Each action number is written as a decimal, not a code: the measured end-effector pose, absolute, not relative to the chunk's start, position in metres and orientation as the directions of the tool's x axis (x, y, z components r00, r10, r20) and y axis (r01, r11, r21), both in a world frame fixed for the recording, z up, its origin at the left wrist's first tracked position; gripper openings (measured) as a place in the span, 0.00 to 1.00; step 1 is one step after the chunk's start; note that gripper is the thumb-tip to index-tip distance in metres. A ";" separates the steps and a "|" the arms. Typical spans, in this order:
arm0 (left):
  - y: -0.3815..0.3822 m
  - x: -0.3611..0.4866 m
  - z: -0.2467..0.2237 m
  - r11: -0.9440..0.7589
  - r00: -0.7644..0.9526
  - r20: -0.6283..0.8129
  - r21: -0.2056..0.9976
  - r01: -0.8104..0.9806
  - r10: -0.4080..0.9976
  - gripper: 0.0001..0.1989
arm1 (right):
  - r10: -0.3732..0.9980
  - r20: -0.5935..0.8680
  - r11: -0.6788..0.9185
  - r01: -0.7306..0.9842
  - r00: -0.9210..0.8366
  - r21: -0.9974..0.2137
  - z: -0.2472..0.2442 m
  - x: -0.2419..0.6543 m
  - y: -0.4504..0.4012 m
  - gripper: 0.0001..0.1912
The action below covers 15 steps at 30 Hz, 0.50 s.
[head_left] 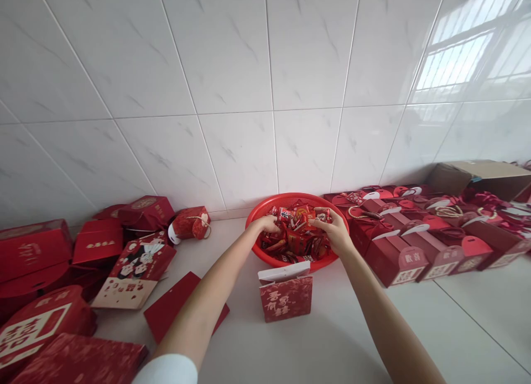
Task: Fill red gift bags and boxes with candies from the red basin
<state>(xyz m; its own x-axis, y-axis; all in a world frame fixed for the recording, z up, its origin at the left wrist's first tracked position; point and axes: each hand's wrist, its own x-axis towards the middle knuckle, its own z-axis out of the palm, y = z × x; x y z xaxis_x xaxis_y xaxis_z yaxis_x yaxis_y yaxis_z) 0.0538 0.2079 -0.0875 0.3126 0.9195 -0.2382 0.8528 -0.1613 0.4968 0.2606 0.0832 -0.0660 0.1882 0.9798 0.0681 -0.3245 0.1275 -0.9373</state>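
Observation:
A red plastic basket (296, 198) holds a heap of red-wrapped candies (299, 241). My left hand (269, 224) reaches over its left side, with the fingers curled in among the wrappers; what they grip is hidden. On the right side, my right hand (337, 234) has its thumb and fingers around a small wrapped candy (322, 214). Just in front of the basket a red gift box (286, 299) with white lettering stands upright, its top flap raised and showing a pale inner side.
Rows of red gift boxes (409, 257) with handles stand at the right, before an open cardboard box (489, 168). More red boxes (99, 243) are piled at the left. A flat red piece (178, 301) lies under my left forearm. Behind rises a tiled wall (236, 151).

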 end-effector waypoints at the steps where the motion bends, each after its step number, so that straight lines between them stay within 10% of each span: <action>1: 0.208 0.053 -0.088 -0.153 0.310 -0.250 0.499 0.853 0.917 0.07 | 0.980 0.068 0.127 -0.322 0.187 -0.938 -0.066 0.261 0.083 0.29; 15: 0.205 0.055 -0.086 -0.065 0.306 -0.379 0.532 0.844 0.873 0.08 | 0.980 0.097 0.148 -0.310 0.174 -0.939 -0.067 0.262 0.083 0.28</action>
